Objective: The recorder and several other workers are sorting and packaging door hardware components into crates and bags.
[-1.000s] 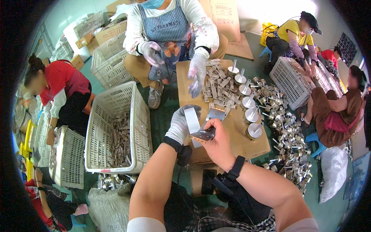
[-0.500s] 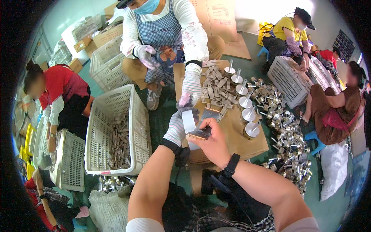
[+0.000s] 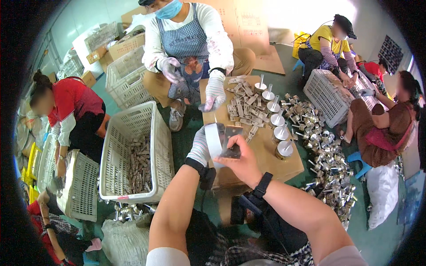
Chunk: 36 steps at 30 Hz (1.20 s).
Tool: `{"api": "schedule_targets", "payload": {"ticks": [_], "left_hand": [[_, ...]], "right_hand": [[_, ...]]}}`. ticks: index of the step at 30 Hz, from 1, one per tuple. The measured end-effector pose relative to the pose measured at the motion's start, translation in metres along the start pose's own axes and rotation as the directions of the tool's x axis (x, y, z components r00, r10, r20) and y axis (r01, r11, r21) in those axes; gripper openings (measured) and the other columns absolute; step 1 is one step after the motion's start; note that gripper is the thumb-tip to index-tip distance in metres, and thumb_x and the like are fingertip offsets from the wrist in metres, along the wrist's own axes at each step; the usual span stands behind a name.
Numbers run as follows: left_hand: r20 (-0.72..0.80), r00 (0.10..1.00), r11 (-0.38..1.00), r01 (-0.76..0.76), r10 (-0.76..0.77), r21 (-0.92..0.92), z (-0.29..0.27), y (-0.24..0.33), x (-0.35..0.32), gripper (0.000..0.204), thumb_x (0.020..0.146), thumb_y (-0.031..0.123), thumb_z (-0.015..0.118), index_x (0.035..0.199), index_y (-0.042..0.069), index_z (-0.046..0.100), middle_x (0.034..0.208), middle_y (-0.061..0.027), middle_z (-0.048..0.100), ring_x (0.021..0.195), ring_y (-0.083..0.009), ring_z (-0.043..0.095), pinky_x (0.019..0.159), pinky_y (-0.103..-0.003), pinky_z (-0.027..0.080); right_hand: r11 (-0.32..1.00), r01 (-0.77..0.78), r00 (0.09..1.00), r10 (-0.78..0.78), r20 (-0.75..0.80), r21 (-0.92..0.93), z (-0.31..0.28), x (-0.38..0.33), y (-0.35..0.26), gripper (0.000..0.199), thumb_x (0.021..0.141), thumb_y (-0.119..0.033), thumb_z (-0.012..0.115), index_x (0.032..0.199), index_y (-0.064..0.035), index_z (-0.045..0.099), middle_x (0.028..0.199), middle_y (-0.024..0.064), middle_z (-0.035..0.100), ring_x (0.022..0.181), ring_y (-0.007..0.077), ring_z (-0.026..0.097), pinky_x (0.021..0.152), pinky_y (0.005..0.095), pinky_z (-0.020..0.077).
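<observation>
My left hand (image 3: pixel 200 144), in a striped glove, grips what looks like a tape roll (image 3: pixel 214 141), with a curved white band and a dark glossy part beside it. Thumb and fingers of my bare right hand (image 3: pixel 242 160) pinch the dark part's right side. Both hands are over a brown cardboard-topped table (image 3: pixel 266 170). Just beyond, a co-worker's gloved hand (image 3: pixel 214 95) hangs apart from mine with nothing visible in it. Flat metal clips (image 3: pixel 250 104) lie piled on the table, and several round metal pieces with upright stems (image 3: pixel 284 149) line its right side.
A white crate (image 3: pixel 153 186) at the left holds more clips. Many stemmed metal pieces (image 3: pixel 330 173) cover the floor to the right. A masked co-worker (image 3: pixel 191 40) sits opposite; others work around more crates (image 3: pixel 330 95). A white sack (image 3: pixel 382 190) stands at far right.
The co-worker's gloved hand has drawn back from my left hand. My right hand's dark part has turned, and its toothed-looking edge shows less. Both my hands stay over the table.
</observation>
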<state>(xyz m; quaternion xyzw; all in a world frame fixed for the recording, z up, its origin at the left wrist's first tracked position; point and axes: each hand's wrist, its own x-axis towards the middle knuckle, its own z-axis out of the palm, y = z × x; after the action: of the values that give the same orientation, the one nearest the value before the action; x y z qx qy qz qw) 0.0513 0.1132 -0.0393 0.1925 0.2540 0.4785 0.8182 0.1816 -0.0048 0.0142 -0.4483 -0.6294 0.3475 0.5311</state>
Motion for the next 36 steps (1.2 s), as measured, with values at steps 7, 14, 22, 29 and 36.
{"api": "schedule_targets", "payload": {"ticks": [7, 14, 22, 29, 36], "left_hand": [[0.213, 0.966, 0.989, 0.142, -0.145, 0.030, -0.008, -0.008, -0.053, 0.028, 0.087, 0.026, 0.051, 0.102, 0.004, 0.055, 0.085, -0.0095, 0.061, 0.078, -0.0220, 0.060, 0.071, -0.034, 0.050], [-0.176, 0.984, 0.982, 0.058, -0.025, 0.181, -0.019, -0.060, -0.136, 0.026, 0.088, 0.025, 0.044, 0.099, 0.004, 0.056, 0.080, -0.0124, 0.061, 0.070, -0.0258, 0.061, 0.064, -0.038, 0.054], [-0.250, 0.915, 0.933, 0.252, -0.316, -0.256, -0.026, -0.086, -0.166, 0.018, 0.083, 0.017, 0.057, 0.096, 0.005, 0.059, 0.072, -0.0102, 0.059, 0.061, -0.0259, 0.058, 0.059, -0.036, 0.052], [-0.036, 0.995, 0.949, -0.077, 0.093, 0.307, -0.056, -0.109, -0.166, 0.029, 0.081, 0.011, 0.066, 0.107, 0.002, 0.057, 0.087, -0.0095, 0.062, 0.079, -0.0222, 0.060, 0.077, -0.031, 0.052], [0.088, 0.996, 0.876, -0.049, 0.007, 0.480, -0.056, -0.099, -0.167, 0.055, 0.077, -0.002, 0.068, 0.127, 0.006, 0.049, 0.107, -0.0045, 0.062, 0.089, -0.0117, 0.060, 0.079, -0.026, 0.052]], "right_hand": [[0.990, 0.041, 0.976, -0.068, 0.206, 0.132, 0.008, -0.056, -0.013, 0.041, 0.067, -0.008, 0.080, 0.085, -0.0105, 0.043, 0.083, -0.0016, 0.046, 0.076, 0.0073, 0.045, 0.068, 0.0227, 0.0412], [0.956, -0.156, 0.967, 0.096, 0.238, 0.248, 0.023, -0.153, -0.010, 0.035, 0.066, -0.010, 0.080, 0.080, -0.0088, 0.048, 0.076, 0.0041, 0.054, 0.070, 0.0167, 0.053, 0.065, 0.0281, 0.0439], [0.913, -0.239, 0.971, 0.218, 0.101, 0.329, 0.033, -0.199, 0.005, 0.035, 0.069, -0.003, 0.078, 0.081, -0.0074, 0.045, 0.080, 0.0040, 0.056, 0.073, 0.0120, 0.057, 0.067, 0.0264, 0.0476], [0.971, -0.166, 0.985, 0.170, -0.007, 0.174, 0.028, -0.186, -0.020, 0.039, 0.069, -0.003, 0.078, 0.080, -0.0095, 0.042, 0.078, -0.0006, 0.049, 0.072, 0.0078, 0.047, 0.066, 0.0229, 0.0420], [0.965, -0.211, 0.977, 0.215, -0.005, 0.155, 0.022, -0.189, -0.016, 0.038, 0.070, -0.005, 0.078, 0.080, -0.0103, 0.042, 0.079, -0.0020, 0.046, 0.073, 0.0082, 0.046, 0.066, 0.0225, 0.0409]]}}
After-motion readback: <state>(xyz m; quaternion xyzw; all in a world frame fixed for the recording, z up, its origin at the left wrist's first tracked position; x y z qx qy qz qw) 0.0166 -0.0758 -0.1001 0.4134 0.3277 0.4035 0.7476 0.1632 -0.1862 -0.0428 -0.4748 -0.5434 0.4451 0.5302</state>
